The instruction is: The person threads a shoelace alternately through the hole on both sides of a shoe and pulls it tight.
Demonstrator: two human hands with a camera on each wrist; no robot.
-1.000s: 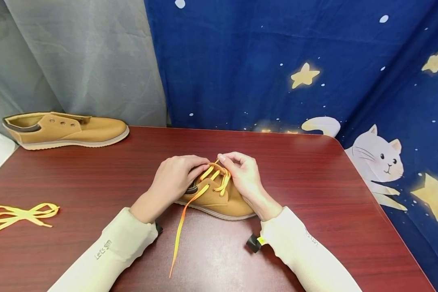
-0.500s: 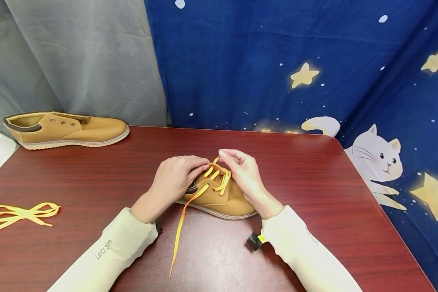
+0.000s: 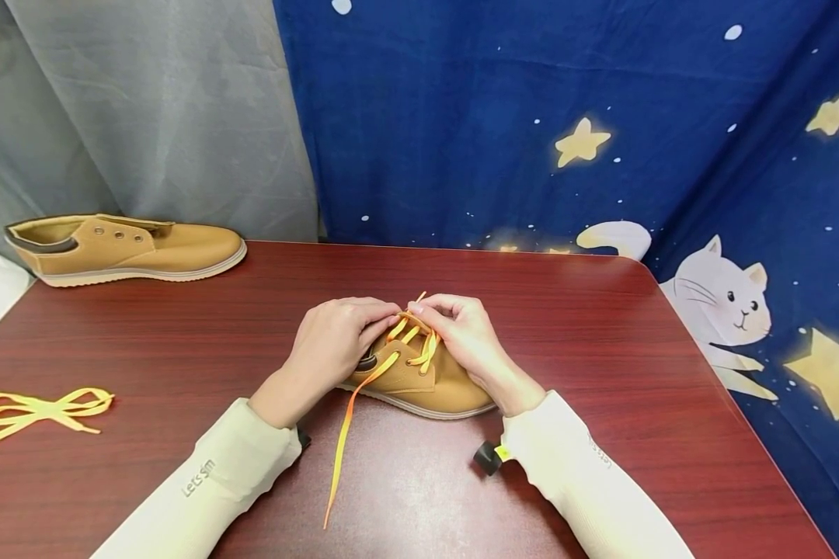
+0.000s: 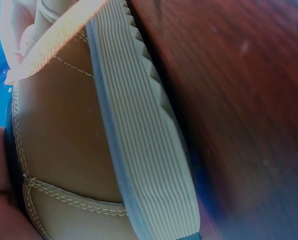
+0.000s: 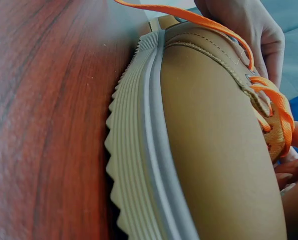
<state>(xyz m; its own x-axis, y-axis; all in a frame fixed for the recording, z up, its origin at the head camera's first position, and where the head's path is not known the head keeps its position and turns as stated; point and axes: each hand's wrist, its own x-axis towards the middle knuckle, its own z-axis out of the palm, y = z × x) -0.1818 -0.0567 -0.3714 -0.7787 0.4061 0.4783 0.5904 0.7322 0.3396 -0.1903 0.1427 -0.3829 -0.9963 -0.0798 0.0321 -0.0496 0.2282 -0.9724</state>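
Note:
A tan lace-up shoe (image 3: 454, 392) stands on the table with its toe pointing right. Yellow-orange lace (image 3: 428, 353) crosses its eyelets, and one loose end (image 3: 342, 442) trails over the near side onto the table. At the collar and tongue, my left hand (image 3: 332, 338) grips the shoe, thumb and fingertips near the top eyelets. My right hand (image 3: 464, 330) pinches the shoelace at the far-side eyelets, where a short lace tip (image 3: 422, 296) pokes up above the fingers. In the right wrist view, the lace (image 5: 283, 115) loops beside the right fingertips. The shoe's far side is hidden.
A second tan shoe (image 3: 147, 252), with bare eyelets, stands at the table's back left. A bundled yellow shoelace (image 3: 49, 410) lies at the left. Grey and starry blue curtains (image 3: 461, 132) hang behind the dark red table (image 3: 566, 310).
My right hand lifted slightly, then came back down and left toward the eyelets; the lace tip now shows above its fingers. My left hand and the shoe stay nearly still.

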